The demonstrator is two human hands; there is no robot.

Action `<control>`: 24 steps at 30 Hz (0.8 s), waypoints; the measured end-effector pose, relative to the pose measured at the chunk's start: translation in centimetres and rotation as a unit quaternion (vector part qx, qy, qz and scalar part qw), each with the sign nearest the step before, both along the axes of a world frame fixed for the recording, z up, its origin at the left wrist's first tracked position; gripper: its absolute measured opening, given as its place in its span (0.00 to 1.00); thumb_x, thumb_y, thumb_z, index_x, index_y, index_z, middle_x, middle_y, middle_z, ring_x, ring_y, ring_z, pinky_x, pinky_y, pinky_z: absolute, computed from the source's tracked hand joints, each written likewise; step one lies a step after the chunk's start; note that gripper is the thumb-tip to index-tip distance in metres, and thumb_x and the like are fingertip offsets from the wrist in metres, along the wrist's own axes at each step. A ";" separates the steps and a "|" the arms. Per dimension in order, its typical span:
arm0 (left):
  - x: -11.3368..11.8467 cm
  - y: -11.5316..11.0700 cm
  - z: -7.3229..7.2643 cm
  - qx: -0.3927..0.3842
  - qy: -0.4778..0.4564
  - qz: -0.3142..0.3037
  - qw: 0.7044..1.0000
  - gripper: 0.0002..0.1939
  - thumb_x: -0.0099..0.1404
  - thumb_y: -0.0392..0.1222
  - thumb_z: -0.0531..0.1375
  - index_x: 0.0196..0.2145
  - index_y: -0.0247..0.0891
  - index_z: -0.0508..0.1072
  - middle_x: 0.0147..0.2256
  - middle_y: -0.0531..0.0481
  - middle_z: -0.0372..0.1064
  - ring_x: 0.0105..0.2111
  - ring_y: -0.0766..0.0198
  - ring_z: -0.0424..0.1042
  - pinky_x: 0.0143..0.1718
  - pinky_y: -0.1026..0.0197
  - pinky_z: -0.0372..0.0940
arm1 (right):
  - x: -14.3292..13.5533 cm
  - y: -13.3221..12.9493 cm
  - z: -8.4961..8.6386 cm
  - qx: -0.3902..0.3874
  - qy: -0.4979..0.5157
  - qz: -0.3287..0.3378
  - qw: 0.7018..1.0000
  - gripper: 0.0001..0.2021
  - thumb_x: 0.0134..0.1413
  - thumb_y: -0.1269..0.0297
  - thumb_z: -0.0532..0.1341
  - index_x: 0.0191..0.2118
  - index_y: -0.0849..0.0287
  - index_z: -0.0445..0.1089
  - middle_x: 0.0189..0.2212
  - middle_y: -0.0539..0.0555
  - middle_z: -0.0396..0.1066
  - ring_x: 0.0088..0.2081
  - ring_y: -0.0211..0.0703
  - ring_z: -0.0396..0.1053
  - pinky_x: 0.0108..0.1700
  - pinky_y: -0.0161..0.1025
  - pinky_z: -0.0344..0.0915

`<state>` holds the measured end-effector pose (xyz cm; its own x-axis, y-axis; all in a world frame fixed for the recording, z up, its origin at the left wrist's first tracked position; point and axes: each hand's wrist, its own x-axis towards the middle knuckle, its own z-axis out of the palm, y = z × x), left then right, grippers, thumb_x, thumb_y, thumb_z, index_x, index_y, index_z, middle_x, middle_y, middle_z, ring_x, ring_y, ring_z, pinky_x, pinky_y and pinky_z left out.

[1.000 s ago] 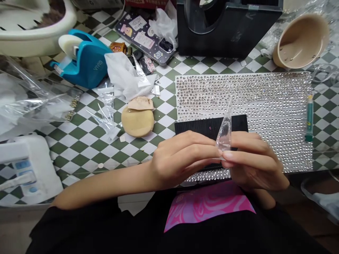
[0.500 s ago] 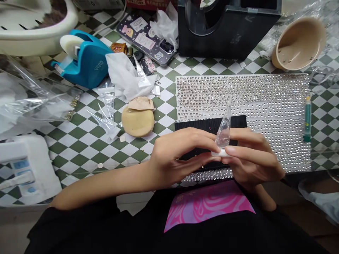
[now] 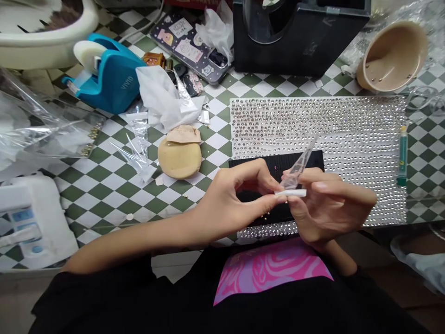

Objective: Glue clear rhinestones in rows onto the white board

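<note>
My left hand pinches the left end of a folded white edge on a small clear plastic cone-shaped bag. The bag's pointed tip leans up and to the right. My right hand is just beside it, thumb by the underside of the white edge and index finger lifted away from it. Its other fingers are partly behind the bag. Below both hands lies a black ridged pad with small gold bits near its front. Under the pad is a sheet of silver rhinestones.
A beige cup lies tilted at the back right, with a green tube below it. A black dispenser stands behind the sheet. Leftward are a blue tape dispenser, a phone, a yellowish oval pad and plastic bags.
The bag's tip has tilted from nearly upright to the right. My right index finger has come off the white edge, which now shows more fully. My left hand still pinches it.
</note>
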<state>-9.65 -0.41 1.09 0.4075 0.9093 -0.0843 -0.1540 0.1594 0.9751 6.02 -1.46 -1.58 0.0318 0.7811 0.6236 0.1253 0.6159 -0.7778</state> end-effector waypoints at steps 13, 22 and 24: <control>-0.2 1.0 -0.5 0.015 0.040 0.025 0.999 0.08 0.59 0.34 0.65 0.38 0.37 0.72 0.38 0.52 0.73 0.39 0.70 0.74 0.44 0.69 0.71 | -0.6 -0.6 0.5 -0.153 0.030 -0.060 0.986 0.26 0.43 0.77 0.66 0.48 0.52 0.61 0.37 0.47 0.64 0.31 0.38 0.72 0.46 0.50 0.74; -0.2 1.2 -0.4 -0.042 0.006 0.034 0.999 0.05 0.58 0.35 0.66 0.33 0.37 0.74 0.33 0.54 0.75 0.35 0.69 0.75 0.38 0.67 0.72 | -0.2 -0.4 0.2 -0.219 -0.011 -0.044 0.975 0.21 0.49 0.71 0.66 0.49 0.54 0.64 0.41 0.52 0.68 0.36 0.39 0.72 0.46 0.45 0.73; 0.0 1.1 -0.5 -0.072 -0.006 0.044 0.996 0.06 0.56 0.36 0.67 0.31 0.36 0.74 0.31 0.54 0.75 0.33 0.69 0.74 0.36 0.67 0.71 | -0.1 -0.4 -0.1 -0.220 -0.018 -0.021 0.975 0.19 0.50 0.70 0.65 0.49 0.55 0.67 0.39 0.51 0.70 0.39 0.39 0.71 0.45 0.42 0.72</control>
<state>-9.68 0.74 0.54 0.3279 0.9206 -0.2119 -0.1843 0.2823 0.9414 5.93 -1.87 -1.69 0.0540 0.9717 0.2298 0.1764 0.2172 -0.9600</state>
